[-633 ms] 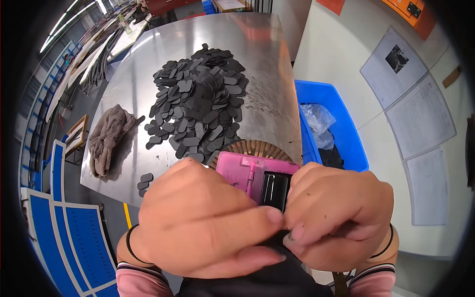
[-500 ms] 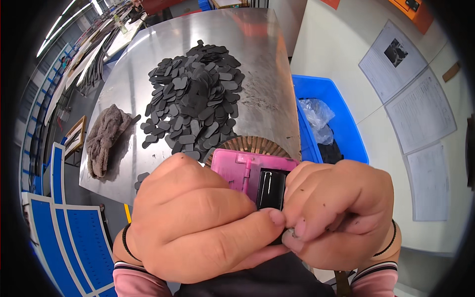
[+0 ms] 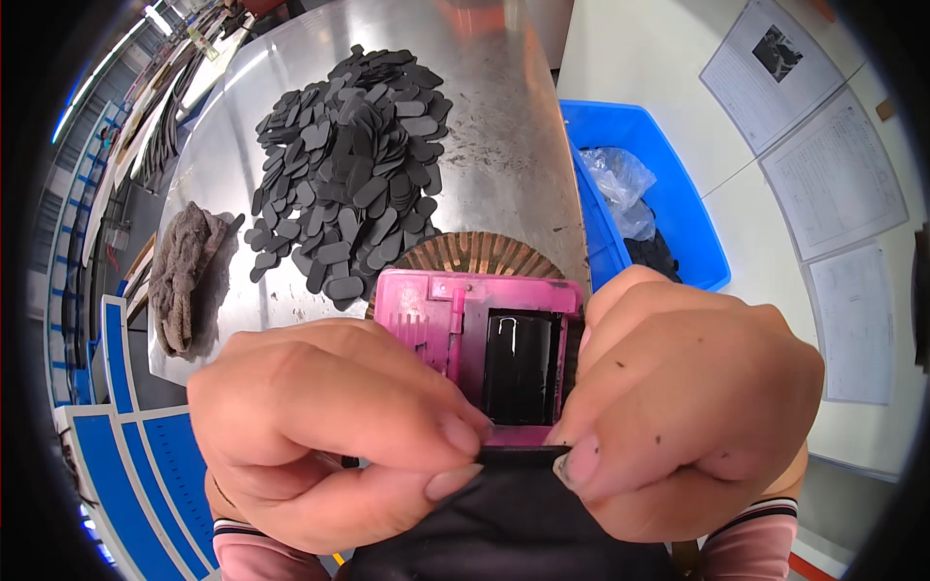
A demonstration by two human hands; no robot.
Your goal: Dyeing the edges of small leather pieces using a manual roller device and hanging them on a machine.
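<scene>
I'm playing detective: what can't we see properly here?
All in the head view:
- Flat pink plastic box: lower corners behind the left hand and right hand.
- Round brown ridged disc: lower part behind the box.
- Thin black strip: ends hidden at the fingertips.
- Dark grey oblong pieces: lower ones buried.
- Black fabric: cut off by the lower edge.

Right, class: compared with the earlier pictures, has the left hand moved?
Yes, leftward against the pink device: the left hand reached across the lower end of the device's black panel; now it stops by that panel's lower left corner.
</scene>
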